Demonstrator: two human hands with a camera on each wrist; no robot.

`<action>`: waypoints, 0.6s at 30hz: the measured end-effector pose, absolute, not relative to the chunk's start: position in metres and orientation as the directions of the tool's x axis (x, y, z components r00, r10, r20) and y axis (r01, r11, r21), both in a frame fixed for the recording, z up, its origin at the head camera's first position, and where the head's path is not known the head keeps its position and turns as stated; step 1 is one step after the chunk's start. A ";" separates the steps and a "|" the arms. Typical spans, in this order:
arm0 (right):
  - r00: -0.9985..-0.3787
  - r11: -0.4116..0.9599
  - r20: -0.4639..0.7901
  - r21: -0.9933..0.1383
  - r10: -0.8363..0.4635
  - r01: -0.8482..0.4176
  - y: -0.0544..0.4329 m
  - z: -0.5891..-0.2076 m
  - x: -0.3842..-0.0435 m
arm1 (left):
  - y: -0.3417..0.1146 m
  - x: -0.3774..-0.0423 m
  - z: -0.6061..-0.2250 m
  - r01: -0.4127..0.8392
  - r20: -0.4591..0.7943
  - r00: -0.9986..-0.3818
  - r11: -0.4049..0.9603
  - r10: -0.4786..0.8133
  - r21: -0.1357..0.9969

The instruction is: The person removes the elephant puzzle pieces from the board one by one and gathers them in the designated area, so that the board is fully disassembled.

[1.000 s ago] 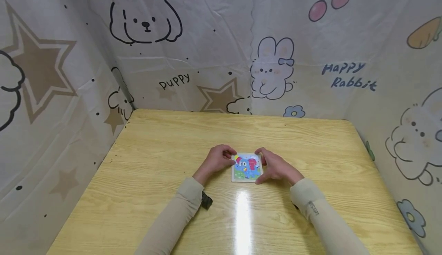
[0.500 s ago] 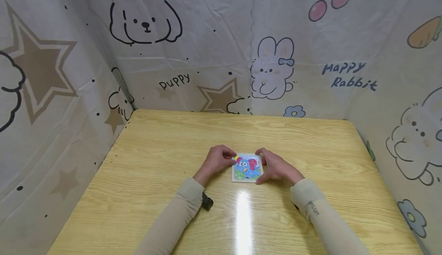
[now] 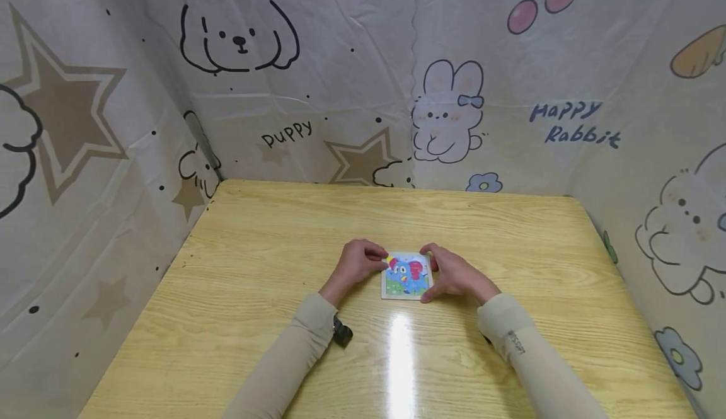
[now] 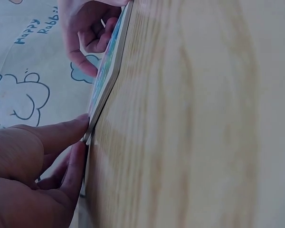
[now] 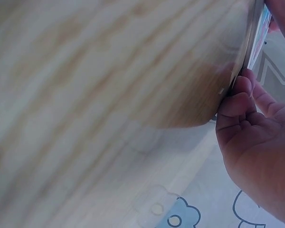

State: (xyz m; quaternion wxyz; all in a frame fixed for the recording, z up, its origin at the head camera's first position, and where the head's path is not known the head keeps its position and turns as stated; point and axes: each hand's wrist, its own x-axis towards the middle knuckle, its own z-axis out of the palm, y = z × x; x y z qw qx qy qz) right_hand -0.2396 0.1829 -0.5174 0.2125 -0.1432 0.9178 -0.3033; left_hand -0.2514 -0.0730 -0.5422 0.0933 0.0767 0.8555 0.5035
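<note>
A square jigsaw puzzle with a blue elephant picture and a pale wooden frame lies on the table in the head view. My left hand pinches its upper left edge between thumb and fingers; the left wrist view shows the thumb on top and a finger beneath, at the frame's edge. My right hand spans the right side, thumb at the near corner and index finger at the far corner. In the right wrist view, curled fingers of this hand sit against the table beside the puzzle's edge.
The wooden table runs back to a printed curtain with puppies, rabbits and stars, which also hangs at both sides. A black wrist camera sits under the left cuff. A light reflection streaks the table's near part.
</note>
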 end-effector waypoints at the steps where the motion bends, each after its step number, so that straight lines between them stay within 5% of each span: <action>1: -0.869 0.775 -0.304 -0.618 -0.390 -0.132 0.183 -0.517 -0.240 | -0.073 -0.251 -0.543 0.027 -0.090 -0.971 0.473 0.222 0.881; 18: -0.869 0.749 -0.250 -0.636 -0.427 -0.185 0.185 -0.515 -0.236 | -0.069 -0.244 -0.541 -0.046 -0.142 -0.971 0.432 0.192 0.901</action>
